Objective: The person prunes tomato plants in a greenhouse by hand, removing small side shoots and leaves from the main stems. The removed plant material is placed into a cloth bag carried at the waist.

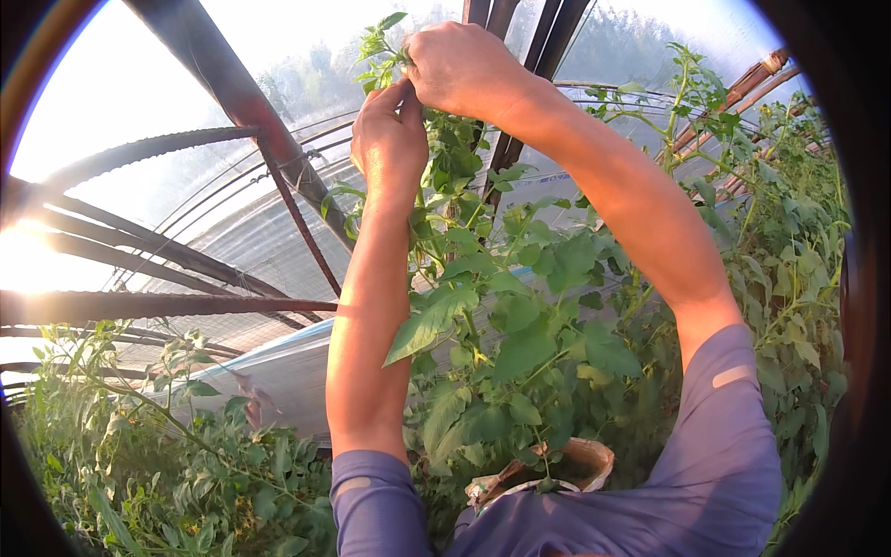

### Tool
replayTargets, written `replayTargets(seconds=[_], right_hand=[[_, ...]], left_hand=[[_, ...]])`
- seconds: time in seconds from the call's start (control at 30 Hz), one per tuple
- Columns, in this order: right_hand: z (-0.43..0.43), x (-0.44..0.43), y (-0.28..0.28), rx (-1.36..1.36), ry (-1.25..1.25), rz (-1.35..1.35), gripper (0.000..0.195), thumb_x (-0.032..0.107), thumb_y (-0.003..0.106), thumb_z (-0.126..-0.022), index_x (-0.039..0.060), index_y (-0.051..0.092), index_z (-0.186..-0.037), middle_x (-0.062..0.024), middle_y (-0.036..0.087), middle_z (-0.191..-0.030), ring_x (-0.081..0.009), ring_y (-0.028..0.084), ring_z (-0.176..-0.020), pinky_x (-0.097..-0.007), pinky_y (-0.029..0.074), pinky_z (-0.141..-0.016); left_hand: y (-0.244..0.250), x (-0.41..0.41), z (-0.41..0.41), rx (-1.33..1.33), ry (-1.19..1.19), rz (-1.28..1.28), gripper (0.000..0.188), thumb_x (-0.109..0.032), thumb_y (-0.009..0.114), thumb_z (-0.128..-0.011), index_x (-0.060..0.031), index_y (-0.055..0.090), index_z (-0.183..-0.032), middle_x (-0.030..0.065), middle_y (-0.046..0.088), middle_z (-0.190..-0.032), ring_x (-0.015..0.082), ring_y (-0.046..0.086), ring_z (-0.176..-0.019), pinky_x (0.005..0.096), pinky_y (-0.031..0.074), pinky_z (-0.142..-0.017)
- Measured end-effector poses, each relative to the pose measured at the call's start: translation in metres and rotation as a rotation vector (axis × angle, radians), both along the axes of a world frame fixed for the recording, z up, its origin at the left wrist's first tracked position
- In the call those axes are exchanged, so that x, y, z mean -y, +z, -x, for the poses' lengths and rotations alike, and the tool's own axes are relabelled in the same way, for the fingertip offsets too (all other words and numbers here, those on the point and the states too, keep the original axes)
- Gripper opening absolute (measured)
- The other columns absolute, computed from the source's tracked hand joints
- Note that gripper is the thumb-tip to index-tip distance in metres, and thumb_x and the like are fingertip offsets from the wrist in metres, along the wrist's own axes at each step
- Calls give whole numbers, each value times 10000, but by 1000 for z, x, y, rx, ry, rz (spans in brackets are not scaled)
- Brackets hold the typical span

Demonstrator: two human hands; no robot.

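Observation:
Both my hands are raised to the top of a tall tomato plant (515, 306). My right hand (463, 66) is curled around the upper stem, just beside the leafy shoot tip (379, 49). Directly below it, my left hand (391, 132) pinches at the same stem with its fingertips, which touch or nearly touch the right hand. The stem between the fingers is mostly hidden. Large green leaves of this plant hang beneath the hands, between my forearms.
An open bag or lined container (588, 463) sits against my body. Metal pipes (230, 83) and a ribbed bar (167, 306) cross at the left, before plastic greenhouse film (292, 369). More tomato plants (786, 278) crowd the right, and others (209, 473) the lower left.

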State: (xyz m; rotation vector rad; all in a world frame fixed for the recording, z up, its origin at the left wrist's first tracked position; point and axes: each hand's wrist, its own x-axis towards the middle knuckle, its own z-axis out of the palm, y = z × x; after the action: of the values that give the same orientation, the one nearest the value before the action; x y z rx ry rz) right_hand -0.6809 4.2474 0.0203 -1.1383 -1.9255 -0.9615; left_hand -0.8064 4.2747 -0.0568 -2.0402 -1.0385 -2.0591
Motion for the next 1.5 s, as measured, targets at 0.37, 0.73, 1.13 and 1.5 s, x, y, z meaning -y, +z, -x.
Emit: replayTargets(seconds=[0.37,0.73,1.13,1.5], right_hand=[[3,17,35,272,18,445,241,115,615,-814,40,798,-950,-190,752,-949,-278,732,-890,-386,577,-766],[-69,190,-112,-1069,1070,854,308,328,765,-955,20,755,-976,-41,721,-765,-49,607,-578,-214,453,-449],[-153,262,-551,-429,490,1826,427,482,732,-919,147,763,-1181,-164,748,-1121,-321,701,-1036,-425,540,-884],[-140,275,-647,545,234,1736,350,229,638,-841,77,778,-1124,-120,757,-1136,-323,700,-1100,-422,539,-957]], left_hand=[[-15,-15,6,-115,164,-163,191,-206,652,-992,-103,772,-1100,104,734,-1025,332,697,-901,389,517,-813],[1,14,11,-37,-41,137,425,-155,593,-1038,16,564,-1427,201,705,-1259,187,709,-760,317,559,-733],[-159,179,56,287,-90,234,502,-352,514,-1093,28,543,-1421,162,565,-1451,270,522,-1350,443,469,-1073],[-316,335,72,378,-61,785,379,-124,720,-973,39,618,-1300,142,621,-1285,232,645,-1125,357,564,-921]])
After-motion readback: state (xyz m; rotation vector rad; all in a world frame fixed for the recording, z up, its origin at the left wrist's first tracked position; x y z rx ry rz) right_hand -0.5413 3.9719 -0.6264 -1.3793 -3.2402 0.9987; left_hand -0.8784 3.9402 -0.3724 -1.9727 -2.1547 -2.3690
